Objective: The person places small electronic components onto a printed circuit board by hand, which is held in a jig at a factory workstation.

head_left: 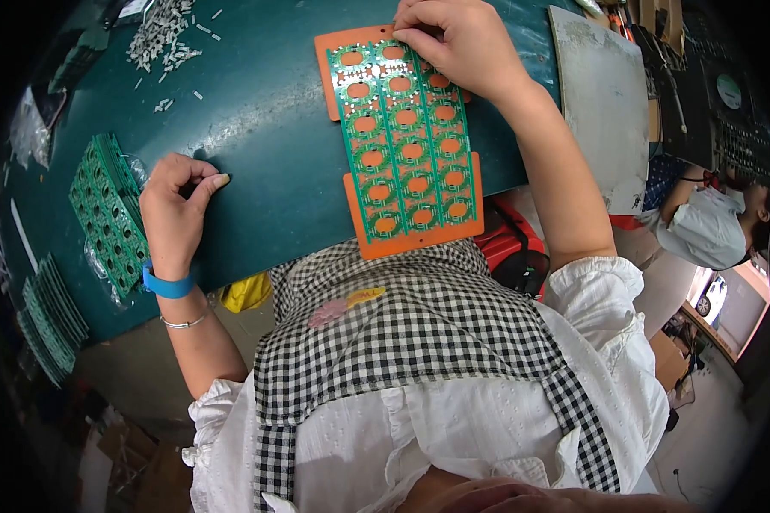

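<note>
Green panel [392, 141] laid on orange tray [419, 245], 12 o'clock: likely light, stiff, breakable; best held by edges. Right hand [466, 47]: fingers bent at panel's top, grip not clearly seen. Left hand [175, 197], 10 o'clock: fingers curled together, nothing seen held.

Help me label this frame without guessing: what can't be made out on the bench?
All in the head view:
- Right hand: its own curled fingers hide whether it pinches a small part.
- Left hand: its fingertips show too small to tell whether they hold anything.
- Orange plate: mostly covered by the green circuit panel.
- Pale parts pile: pieces too small to identify.
- Green board stack: overlap hides the count.
</note>
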{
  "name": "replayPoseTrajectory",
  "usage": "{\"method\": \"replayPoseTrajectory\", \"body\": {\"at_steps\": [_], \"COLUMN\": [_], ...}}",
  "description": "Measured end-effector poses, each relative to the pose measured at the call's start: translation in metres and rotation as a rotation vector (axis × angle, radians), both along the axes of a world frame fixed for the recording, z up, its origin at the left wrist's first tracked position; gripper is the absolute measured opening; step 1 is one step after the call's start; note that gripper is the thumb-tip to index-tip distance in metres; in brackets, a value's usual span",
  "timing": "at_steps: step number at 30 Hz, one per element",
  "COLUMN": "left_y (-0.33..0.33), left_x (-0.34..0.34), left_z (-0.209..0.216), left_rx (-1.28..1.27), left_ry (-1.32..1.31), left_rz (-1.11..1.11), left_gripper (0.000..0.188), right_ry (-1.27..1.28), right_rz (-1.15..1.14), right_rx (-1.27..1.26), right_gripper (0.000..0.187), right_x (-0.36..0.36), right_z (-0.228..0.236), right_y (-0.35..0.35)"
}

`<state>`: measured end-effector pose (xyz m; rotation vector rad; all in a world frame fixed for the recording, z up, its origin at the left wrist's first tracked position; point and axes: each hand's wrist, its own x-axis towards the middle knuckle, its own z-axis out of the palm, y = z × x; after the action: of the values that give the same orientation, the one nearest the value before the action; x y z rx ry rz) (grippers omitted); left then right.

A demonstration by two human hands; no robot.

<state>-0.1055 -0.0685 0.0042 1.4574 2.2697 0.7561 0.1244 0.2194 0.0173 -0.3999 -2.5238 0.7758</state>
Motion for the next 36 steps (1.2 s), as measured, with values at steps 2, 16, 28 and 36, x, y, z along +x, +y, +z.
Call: {"method": "replayPoseTrajectory", "body": {"at_steps": [2, 16, 28, 36], "left_y": [-0.002, 0.008, 0.031, 0.04], "left_x": [0.004, 0.016, 0.043, 0.052], "left_z": [-0.002, 0.003, 0.015, 0.016], "left_rx": [0.002, 0.137, 0.212, 0.226], "left_ry": [-0.023, -0.277, -0.761, -0.878], "left_rz": [0.022, 0.17, 0.155, 0.134], "left_gripper": [0.019, 0.012, 0.009, 0.009], "right_ry": [0.03, -0.108, 0.086, 0.293], "right_rz": [-0.007, -0.044, 0.054, 0.177], "right_rx": [0.02, -0.217, 0.03, 0.022], "right_gripper": [0.006, 0.004, 0.006, 0.005], "right_x": [-0.001, -0.001, 0.0, 0.004], "right_z": [-0.002, 0.006, -0.003, -0.027], "right_y": [-0.002, -0.002, 0.001, 0.018]}}
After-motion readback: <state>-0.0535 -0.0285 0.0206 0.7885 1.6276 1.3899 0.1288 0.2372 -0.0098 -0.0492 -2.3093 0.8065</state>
